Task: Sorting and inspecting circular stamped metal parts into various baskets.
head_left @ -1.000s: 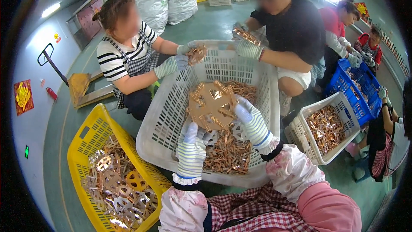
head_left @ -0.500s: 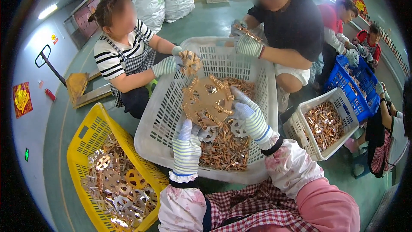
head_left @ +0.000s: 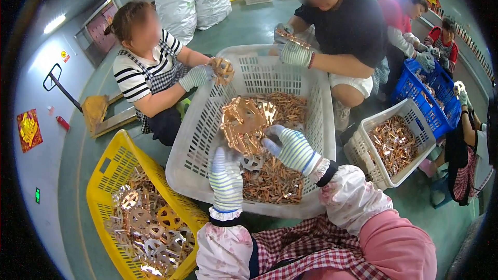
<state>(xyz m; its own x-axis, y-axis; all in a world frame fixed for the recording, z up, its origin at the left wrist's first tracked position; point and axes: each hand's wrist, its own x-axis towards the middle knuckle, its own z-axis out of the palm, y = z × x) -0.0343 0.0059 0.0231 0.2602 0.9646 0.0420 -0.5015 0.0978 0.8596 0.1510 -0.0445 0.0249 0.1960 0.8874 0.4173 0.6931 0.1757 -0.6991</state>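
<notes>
A copper-coloured metal disc [head_left: 245, 124] with cut-out openings and raised pieces round its rim is tilted above the large white crate [head_left: 184, 186]. My right hand [head_left: 293, 150], in a striped glove, grips its lower right edge with thumb and fingers. Just below the disc's lower left edge is my left hand [head_left: 226, 184], gloved alike, its thumb pointing up. The left fingers are blurred and partly hidden, so their contact with the disc is unclear. Beneath lie many small copper-coloured strips [head_left: 275, 181] and a silvery cut-out piece [head_left: 252, 163].
A yellow basket [head_left: 106, 189] of cut-out metal discs stands at left. Two people work across the crate, one holding a similar disc [head_left: 223, 71], the other a copper-coloured piece [head_left: 294, 40]. A smaller white crate [head_left: 386, 176] and blue crate [head_left: 415, 91] stand at right.
The disc has tilted and turned in my hands, now showing a shinier side. My right hand has shifted left along its edge. My left thumb now sits clear of the disc's rim.
</notes>
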